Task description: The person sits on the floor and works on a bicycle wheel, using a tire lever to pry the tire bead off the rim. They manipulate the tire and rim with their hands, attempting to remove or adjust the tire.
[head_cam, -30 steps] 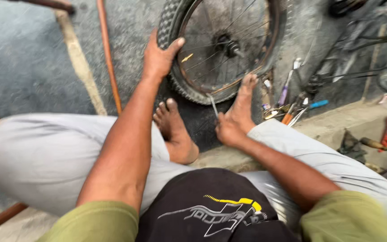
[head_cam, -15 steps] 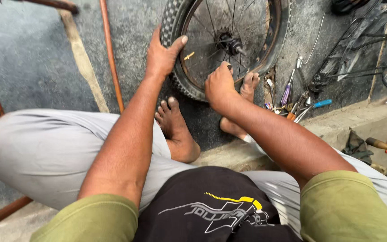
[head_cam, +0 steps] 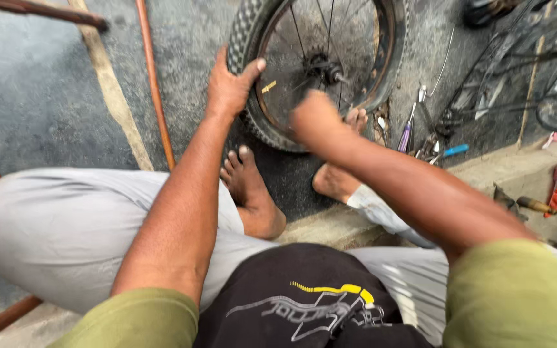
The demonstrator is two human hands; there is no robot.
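The bicycle wheel (head_cam: 320, 64) stands upright on the floor (head_cam: 53, 109) straight ahead of the seated person, tyre braced against the bare feet, top cut off by the frame edge. The left hand (head_cam: 230, 87) is clamped over the tyre's left side, thumb hooked on the rim. The right hand (head_cam: 317, 116) is nearer the hub, over the lower spokes, but blurred, so I cannot tell whether it is closed or holds anything.

We grip the knobby tyre of the bicycle wheel (head_cam: 381, 71) with our left hand (head_cam: 227, 87), thumb over the tread. Our right hand (head_cam: 314, 119) is blurred before the spokes near the hub (head_cam: 327, 64). Small tools (head_cam: 427, 138) lie just beside the wheel.
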